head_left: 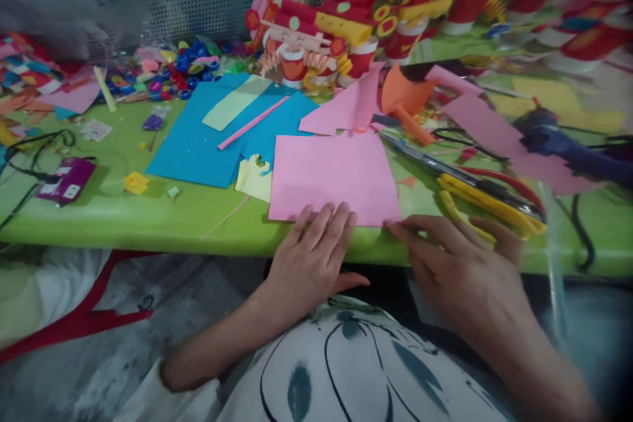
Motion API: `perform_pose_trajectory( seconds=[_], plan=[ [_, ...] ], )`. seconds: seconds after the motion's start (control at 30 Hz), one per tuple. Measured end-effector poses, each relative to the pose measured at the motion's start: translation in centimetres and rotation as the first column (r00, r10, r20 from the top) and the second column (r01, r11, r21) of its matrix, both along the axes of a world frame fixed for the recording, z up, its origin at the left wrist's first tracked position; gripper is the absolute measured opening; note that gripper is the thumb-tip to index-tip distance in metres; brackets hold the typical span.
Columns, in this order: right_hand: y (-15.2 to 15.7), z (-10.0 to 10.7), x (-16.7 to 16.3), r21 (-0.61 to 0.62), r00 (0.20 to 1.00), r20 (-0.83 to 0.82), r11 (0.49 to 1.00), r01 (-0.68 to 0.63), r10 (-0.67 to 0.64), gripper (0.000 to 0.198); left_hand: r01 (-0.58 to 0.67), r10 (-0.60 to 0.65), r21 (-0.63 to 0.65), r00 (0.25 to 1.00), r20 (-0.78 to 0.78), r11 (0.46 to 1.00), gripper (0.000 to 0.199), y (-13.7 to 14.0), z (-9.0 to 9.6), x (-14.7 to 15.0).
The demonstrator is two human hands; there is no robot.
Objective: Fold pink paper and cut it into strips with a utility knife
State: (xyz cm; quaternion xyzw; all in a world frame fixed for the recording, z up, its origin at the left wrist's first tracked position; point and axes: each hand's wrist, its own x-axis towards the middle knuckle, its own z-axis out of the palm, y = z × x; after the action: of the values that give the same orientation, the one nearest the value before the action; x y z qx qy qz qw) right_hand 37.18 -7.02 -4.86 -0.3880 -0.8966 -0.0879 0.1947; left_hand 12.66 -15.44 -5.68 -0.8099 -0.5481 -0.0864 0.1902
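A pink sheet of paper [336,175] lies at the front edge of the green table, its lower border along the rim. My left hand [319,250] rests on that border with fingers stretched out flat and the thumb apart, below the table edge. At the lower right corner of the sheet, my right hand [459,270] has its thumb and index finger closed on the paper's edge; the thumb tip is partly hidden. Under and beside the sheet are a pale yellow paper scrap [253,178] and blue paper [198,138].
To the right lie a yellow-handled cutting tool [489,201], orange rolled paper [405,102] and a dark blue glue gun [568,142]. Red and yellow paper-cup models [361,56] stand at the back. A purple box [66,181] with a cable sits left, near colourful caps [188,66].
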Motion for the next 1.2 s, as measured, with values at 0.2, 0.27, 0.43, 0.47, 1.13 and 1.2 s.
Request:
perform_pose_trajectory(
  seconds=[0.2, 0.27, 0.43, 0.47, 1.13, 1.2],
  plan=[
    [-0.8, 0.9, 0.2, -0.002, 0.986, -0.158, 0.999, 0.045, -0.045, 0.036, -0.006, 0.005, 0.013, 0.995, 0.097, 1.0, 0.079, 0.6, -2.2, 0.3],
    [-1.1, 1.1, -0.7, 0.01, 0.983, -0.183, 1.0, 0.019, -0.017, 0.04, -0.002, -0.002, 0.039, 0.995, 0.098, 0.999, 0.078, 0.6, -2.3, 0.2],
    [-1.3, -0.2, -3.5, -0.046, 0.972, -0.184, 0.987, -0.155, 0.144, 0.043, -0.002, -0.001, 0.04, 0.997, 0.082, 0.999, 0.068, 0.7, -2.2, 0.1],
    [-1.4, -0.5, -3.7, -0.05, 0.973, -0.183, 0.987, -0.15, 0.138, 0.045, -0.005, 0.003, 0.031, 0.997, 0.077, 1.0, 0.067, 0.7, -2.1, 0.0],
    [-0.5, -0.4, -0.9, -0.025, 0.975, -0.221, 1.0, 0.016, -0.021, 0.026, -0.023, 0.018, 0.025, 0.984, 0.178, 0.999, 0.078, 0.8, -1.5, 0.4],
    [0.4, -0.2, -1.3, -0.002, 0.978, -0.205, 0.999, 0.041, -0.041, 0.025, -0.021, 0.009, 0.044, 0.968, 0.252, 0.999, 0.069, 1.0, -1.1, 0.5]
  ],
)
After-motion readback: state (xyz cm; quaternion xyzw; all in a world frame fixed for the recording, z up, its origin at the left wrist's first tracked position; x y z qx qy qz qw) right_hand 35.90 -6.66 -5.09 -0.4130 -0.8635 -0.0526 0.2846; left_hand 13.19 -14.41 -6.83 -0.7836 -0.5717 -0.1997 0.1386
